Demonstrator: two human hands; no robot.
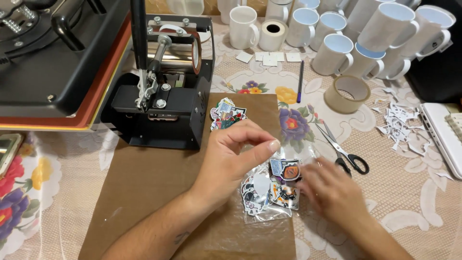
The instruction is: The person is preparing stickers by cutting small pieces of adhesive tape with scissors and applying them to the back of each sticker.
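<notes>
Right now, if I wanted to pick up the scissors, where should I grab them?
Grab the scissors by the black loop handles, coming from the near right side. They lie flat on the flowered tablecloth with the handles toward you and the pointed blades aimed away toward the tape roll. The right hand is already nearest; it looks blurred.

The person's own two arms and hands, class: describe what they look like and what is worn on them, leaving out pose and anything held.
Both forearms are bare: no sleeves, gloves, watch or bracelets show. The left hand has short, plain fingernails and no visible rings; a small dark mark, perhaps a tattoo, sits on the inner left forearm. The right hand is motion-blurred, so fine detail there cannot be told.
</notes>
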